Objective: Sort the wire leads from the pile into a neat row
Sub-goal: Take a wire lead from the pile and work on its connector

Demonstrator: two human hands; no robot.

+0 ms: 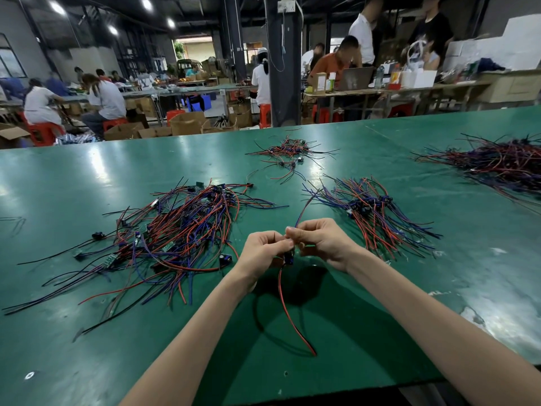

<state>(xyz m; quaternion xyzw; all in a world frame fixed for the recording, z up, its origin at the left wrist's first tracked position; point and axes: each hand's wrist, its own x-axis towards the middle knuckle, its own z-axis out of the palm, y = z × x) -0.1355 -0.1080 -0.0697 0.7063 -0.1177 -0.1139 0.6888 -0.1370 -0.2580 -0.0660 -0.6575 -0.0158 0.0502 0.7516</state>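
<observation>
Both forearms (187, 335) come in from the bottom edge of the head view and meet over the green table (87, 177), and from where I sit that is the closest thing to the lens. I see the left hand (263, 250) with its fingers curled, pinching the wire lead (288, 312) at a small blue part (289, 259) that sits between the two hands. I see the right hand (319, 241) touching the left at the fingertips, its thumb and forefinger pinched on the same lead a little higher up. Below the hands the lead hangs down as a red-and-black pair towards the wrists and its tip lies on the table; above the right hand a thin strand curves away from me. I cannot tell how the fingers on the underside lie. Left of the left hand, just beyond the wrist, the pile (175, 230) spreads wide, red, blue and black leads tangled with small boards and black parts. Right of the right hand, close by but apart from it, a fanned bundle (377, 212) lies with its dark parts gathered in the middle. Beyond both hands a smaller cluster (288, 152) sits further up the table, and far right of the right hand a dark heap (503, 162) of leads runs to the frame edge. Past the table, people (105, 101) sit at other benches.
</observation>
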